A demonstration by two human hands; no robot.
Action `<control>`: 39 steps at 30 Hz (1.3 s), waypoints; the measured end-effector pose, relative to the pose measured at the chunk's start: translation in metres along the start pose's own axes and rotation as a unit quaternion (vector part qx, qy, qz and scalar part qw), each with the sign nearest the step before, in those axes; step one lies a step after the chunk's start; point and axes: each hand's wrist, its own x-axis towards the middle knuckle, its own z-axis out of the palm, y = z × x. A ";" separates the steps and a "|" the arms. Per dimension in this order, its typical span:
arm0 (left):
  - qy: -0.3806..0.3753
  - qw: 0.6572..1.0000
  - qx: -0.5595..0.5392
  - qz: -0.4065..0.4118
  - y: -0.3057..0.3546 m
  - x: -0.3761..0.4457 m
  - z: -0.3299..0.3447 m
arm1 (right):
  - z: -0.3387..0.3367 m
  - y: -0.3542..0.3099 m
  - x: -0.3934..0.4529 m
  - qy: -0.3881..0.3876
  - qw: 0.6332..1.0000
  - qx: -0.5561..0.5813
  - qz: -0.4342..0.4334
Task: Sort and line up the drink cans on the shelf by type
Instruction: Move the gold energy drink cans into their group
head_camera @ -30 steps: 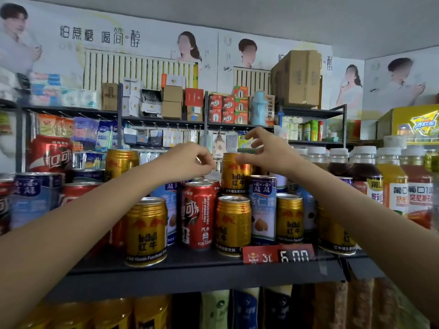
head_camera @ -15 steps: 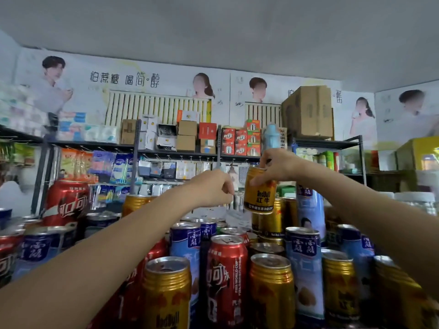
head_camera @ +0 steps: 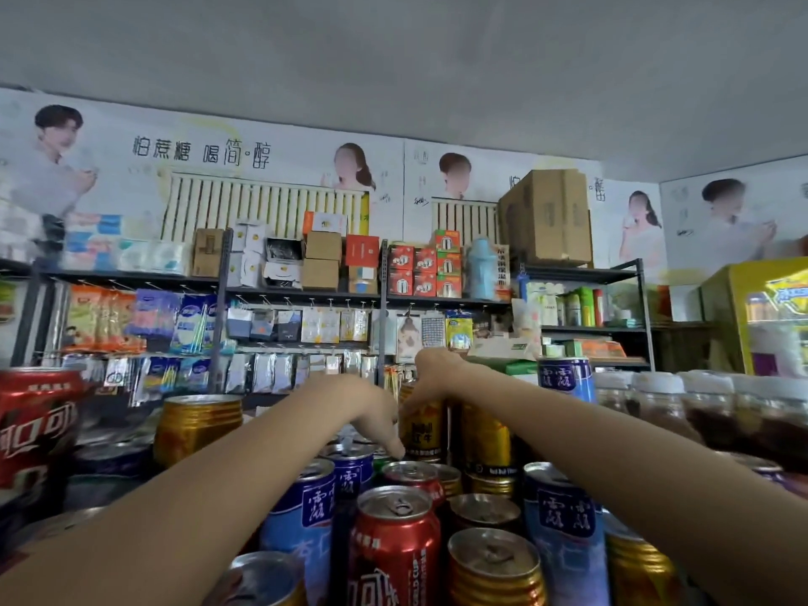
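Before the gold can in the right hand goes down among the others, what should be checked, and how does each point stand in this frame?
1. Right hand grips the gold can from the top: ok.
2. Can upright: ok.
3. Landing spot under it free: cannot tell, hidden.
4. Neighbour is another gold can, same type: ok.
5. Left hand clear of the landing spot: not ok, fingers reach down beside the can.
6. Red can in front out of the way: cannot tell.

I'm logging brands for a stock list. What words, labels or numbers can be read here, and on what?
"怕蔗糖 喝简·醇": wall poster.
"GOLD CUP": side of the front red can.
"红牛": gold can gripped from above by the right hand.
Large white characters on the red can at left: cut off, only "可" is clear.
Blue can labels, hanging packets, boxes, the yellow cooler's sign: too blurred or small.
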 end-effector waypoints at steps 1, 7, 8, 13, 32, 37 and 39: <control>-0.006 1.000 0.002 0.000 -0.001 0.003 0.001 | 0.001 -0.001 0.004 0.005 1.000 -0.008 -0.006; -0.013 1.000 -0.004 0.000 -0.003 0.016 0.008 | 0.006 0.002 0.011 -0.024 0.998 -0.060 -0.017; -0.006 1.000 -0.010 -0.001 -0.004 0.016 0.009 | 0.005 0.003 0.011 -0.033 0.997 -0.074 -0.017; 0.038 0.998 -0.046 0.005 -0.005 0.012 0.012 | 0.003 0.011 0.006 -0.032 0.990 -0.134 -0.027; 0.062 0.997 -0.037 0.009 0.001 -0.010 0.010 | -0.010 0.011 -0.018 -0.011 0.980 -0.179 -0.082; 0.090 0.991 -0.085 0.057 0.007 -0.036 0.004 | -0.039 0.019 -0.067 0.045 0.985 -0.109 -0.128; 0.083 0.987 -0.101 0.090 0.015 -0.054 0.004 | -0.053 0.024 -0.104 0.003 0.987 -0.075 -0.139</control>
